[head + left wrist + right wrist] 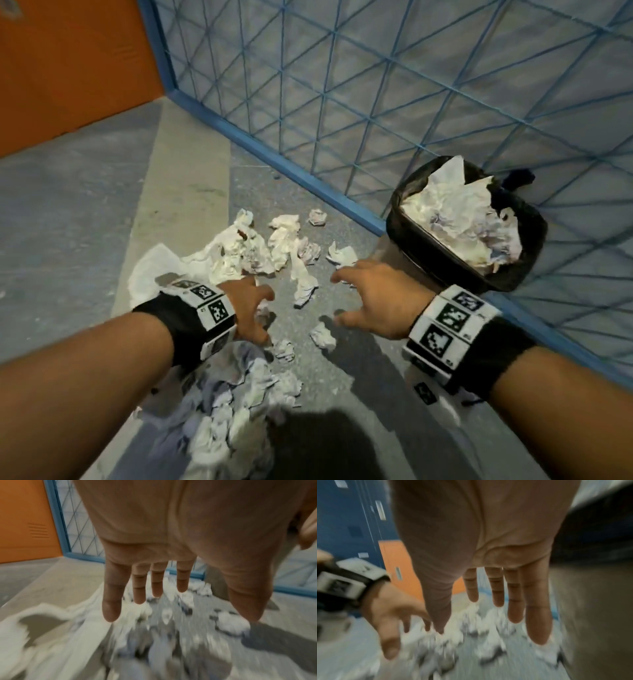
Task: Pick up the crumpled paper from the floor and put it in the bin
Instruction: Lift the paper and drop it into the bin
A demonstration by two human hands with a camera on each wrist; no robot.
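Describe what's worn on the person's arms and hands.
Both forearms are bare, with no sleeves or gloves. The left wrist and right wrist each carry a black strap holding a white block printed with square black-and-white tags. The left hand and right hand wear nothing.

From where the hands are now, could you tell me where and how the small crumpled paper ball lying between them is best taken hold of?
Take the small crumpled paper ball across its middle, from straight above with the right hand, which hangs open nearest it. It is a compact wad lying alone on bare floor, so thumb and fingers can probably close on opposite sides. The left hand is also open and holds nothing.
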